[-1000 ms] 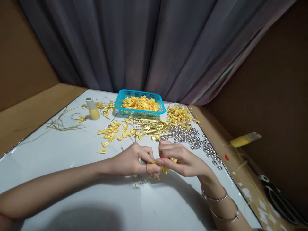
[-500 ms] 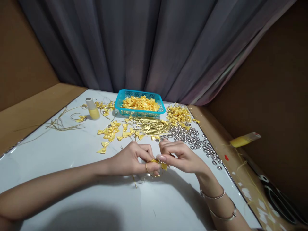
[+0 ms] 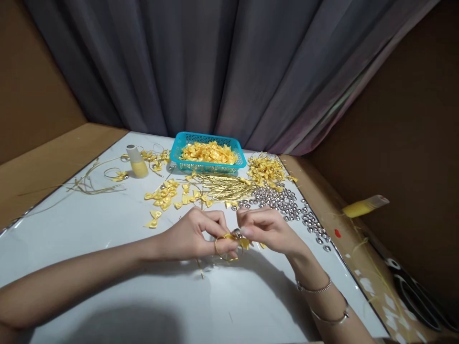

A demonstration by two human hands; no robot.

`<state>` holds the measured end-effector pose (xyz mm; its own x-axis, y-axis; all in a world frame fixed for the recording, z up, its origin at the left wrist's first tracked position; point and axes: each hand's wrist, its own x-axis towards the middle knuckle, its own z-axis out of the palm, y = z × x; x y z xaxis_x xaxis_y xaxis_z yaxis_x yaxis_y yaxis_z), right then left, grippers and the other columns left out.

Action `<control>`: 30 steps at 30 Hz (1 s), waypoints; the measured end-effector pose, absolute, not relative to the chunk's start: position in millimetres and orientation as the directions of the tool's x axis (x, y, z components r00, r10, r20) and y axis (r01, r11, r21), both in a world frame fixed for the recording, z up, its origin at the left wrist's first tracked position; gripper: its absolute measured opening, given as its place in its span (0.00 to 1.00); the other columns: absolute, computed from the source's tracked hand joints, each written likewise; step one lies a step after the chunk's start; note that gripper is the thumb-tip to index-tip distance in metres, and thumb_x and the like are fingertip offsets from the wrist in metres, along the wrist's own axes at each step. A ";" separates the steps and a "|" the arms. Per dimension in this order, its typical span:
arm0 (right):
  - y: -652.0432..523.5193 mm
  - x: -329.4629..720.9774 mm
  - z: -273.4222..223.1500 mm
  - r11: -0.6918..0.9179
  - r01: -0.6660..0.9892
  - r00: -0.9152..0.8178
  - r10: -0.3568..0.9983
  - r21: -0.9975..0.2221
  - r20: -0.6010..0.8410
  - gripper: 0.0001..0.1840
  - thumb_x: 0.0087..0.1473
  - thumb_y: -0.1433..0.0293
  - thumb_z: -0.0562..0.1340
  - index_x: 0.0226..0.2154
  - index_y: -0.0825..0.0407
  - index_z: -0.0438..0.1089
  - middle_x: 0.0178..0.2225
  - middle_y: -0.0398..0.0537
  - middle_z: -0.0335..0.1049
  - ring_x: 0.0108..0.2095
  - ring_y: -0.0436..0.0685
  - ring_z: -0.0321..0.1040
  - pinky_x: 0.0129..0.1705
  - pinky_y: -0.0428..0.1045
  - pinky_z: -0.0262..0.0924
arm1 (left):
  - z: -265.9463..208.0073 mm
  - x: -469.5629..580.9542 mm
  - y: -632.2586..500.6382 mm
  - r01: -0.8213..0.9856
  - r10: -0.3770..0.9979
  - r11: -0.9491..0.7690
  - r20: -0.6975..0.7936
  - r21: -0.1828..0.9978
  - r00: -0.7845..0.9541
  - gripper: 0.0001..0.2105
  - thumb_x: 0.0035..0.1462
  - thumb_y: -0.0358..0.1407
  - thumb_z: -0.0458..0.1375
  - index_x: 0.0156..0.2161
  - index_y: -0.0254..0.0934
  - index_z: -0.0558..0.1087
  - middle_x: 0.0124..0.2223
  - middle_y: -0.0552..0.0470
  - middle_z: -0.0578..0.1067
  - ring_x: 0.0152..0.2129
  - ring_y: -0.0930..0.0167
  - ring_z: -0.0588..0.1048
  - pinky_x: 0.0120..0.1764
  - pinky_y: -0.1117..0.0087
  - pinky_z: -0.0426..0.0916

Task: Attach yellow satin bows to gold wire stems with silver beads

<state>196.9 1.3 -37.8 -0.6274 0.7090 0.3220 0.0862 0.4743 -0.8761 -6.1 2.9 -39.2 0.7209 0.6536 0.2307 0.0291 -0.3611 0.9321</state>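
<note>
My left hand [image 3: 201,234] is closed, thumb and forefinger pinching a yellow satin bow [image 3: 245,243] with a loop of thin gold cord [image 3: 226,259] hanging from it. Against the bow sits a small shiny silver bead [image 3: 236,233], with the thumb and finger of my right hand [image 3: 267,229] closed on its edge. Fingers hide part of the bow and the cord ends. Just beyond my hands lie loose yellow bows [image 3: 167,193], a bundle of cut gold cords [image 3: 225,186] and a spread of silver beads [image 3: 279,200].
A blue basket [image 3: 208,167] full of yellow bows stands at the back, a bow pile [image 3: 265,169] to its right. At left are a glue-like bottle [image 3: 138,162] and loose cords [image 3: 93,186]. Scissors [image 3: 412,296] and another yellow-filled bottle [image 3: 364,206] lie at right.
The silver bead now shows between my hands at the bow. My right hand has shifted slightly left and up; my left hand keeps its pinch.
</note>
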 end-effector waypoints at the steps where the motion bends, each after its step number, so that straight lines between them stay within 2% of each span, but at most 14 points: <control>1: 1.8 196.5 -38.9 0.440 0.076 -0.634 0.714 -0.895 0.297 0.21 0.55 0.62 0.60 0.16 0.53 0.60 0.17 0.38 0.56 0.20 0.47 0.52 0.25 0.47 0.50 | -38.7 -6.2 2.7 0.021 0.649 -0.366 0.239 0.931 0.722 0.06 0.53 0.32 0.60 0.31 0.36 0.80 0.28 0.50 0.75 0.25 0.75 0.71 0.29 0.75 0.67; 5: 1.3 192.9 -42.8 0.256 -0.015 -0.587 0.780 -0.967 0.216 0.22 0.52 0.62 0.63 0.15 0.53 0.58 0.16 0.37 0.55 0.19 0.46 0.49 0.22 0.46 0.46 | -37.8 -5.8 2.2 0.015 0.652 -0.394 0.268 0.919 0.710 0.05 0.53 0.31 0.60 0.31 0.35 0.80 0.28 0.50 0.75 0.25 0.75 0.72 0.30 0.75 0.68; 8: -0.8 190.1 -43.8 0.200 -0.057 -0.563 0.802 -0.978 0.197 0.21 0.52 0.63 0.64 0.15 0.53 0.58 0.15 0.36 0.55 0.19 0.46 0.49 0.21 0.45 0.45 | -37.4 -5.7 1.8 0.026 0.659 -0.448 0.311 0.894 0.685 0.05 0.52 0.30 0.60 0.30 0.33 0.80 0.26 0.51 0.74 0.24 0.76 0.71 0.29 0.75 0.67; 11: -3.4 188.9 -41.6 0.266 0.023 -0.602 0.774 -0.964 0.199 0.20 0.56 0.66 0.60 0.16 0.54 0.60 0.16 0.38 0.57 0.20 0.46 0.51 0.25 0.46 0.49 | -36.9 -6.0 1.2 0.035 0.645 -0.475 0.320 0.880 0.693 0.06 0.52 0.29 0.60 0.31 0.32 0.80 0.26 0.50 0.74 0.24 0.75 0.70 0.29 0.74 0.67; 16: -6.3 189.7 -36.8 0.443 0.070 -0.615 0.725 -0.894 0.310 0.21 0.60 0.69 0.55 0.17 0.54 0.58 0.17 0.36 0.55 0.20 0.45 0.50 0.32 0.48 0.51 | -38.0 -6.5 0.5 0.023 0.652 -0.459 0.319 0.888 0.688 0.06 0.53 0.29 0.60 0.30 0.33 0.80 0.25 0.51 0.73 0.23 0.76 0.69 0.28 0.74 0.66; 26: -13.7 189.0 -31.8 0.645 0.171 -0.530 0.698 -0.745 0.482 0.19 0.61 0.72 0.53 0.18 0.52 0.56 0.17 0.39 0.52 0.22 0.48 0.49 0.28 0.49 0.49 | -40.9 -6.9 4.8 -0.002 0.672 -0.326 0.233 0.945 0.703 0.06 0.54 0.32 0.60 0.31 0.32 0.80 0.26 0.51 0.74 0.25 0.76 0.69 0.29 0.76 0.66; 30: -11.9 187.9 -34.2 0.647 0.090 -0.518 0.680 -0.757 0.519 0.19 0.60 0.72 0.54 0.18 0.52 0.56 0.17 0.38 0.52 0.21 0.48 0.49 0.27 0.48 0.49 | -39.4 -7.2 3.2 -0.016 0.661 -0.343 0.253 0.939 0.706 0.06 0.53 0.31 0.60 0.31 0.32 0.80 0.26 0.50 0.74 0.25 0.75 0.70 0.30 0.76 0.66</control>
<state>187.9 -11.9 -34.2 -0.5181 0.6800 0.5189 0.0904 0.6468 -0.7573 -7.2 3.2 -39.4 0.7064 0.6611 0.2529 -0.0155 -0.3427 0.9393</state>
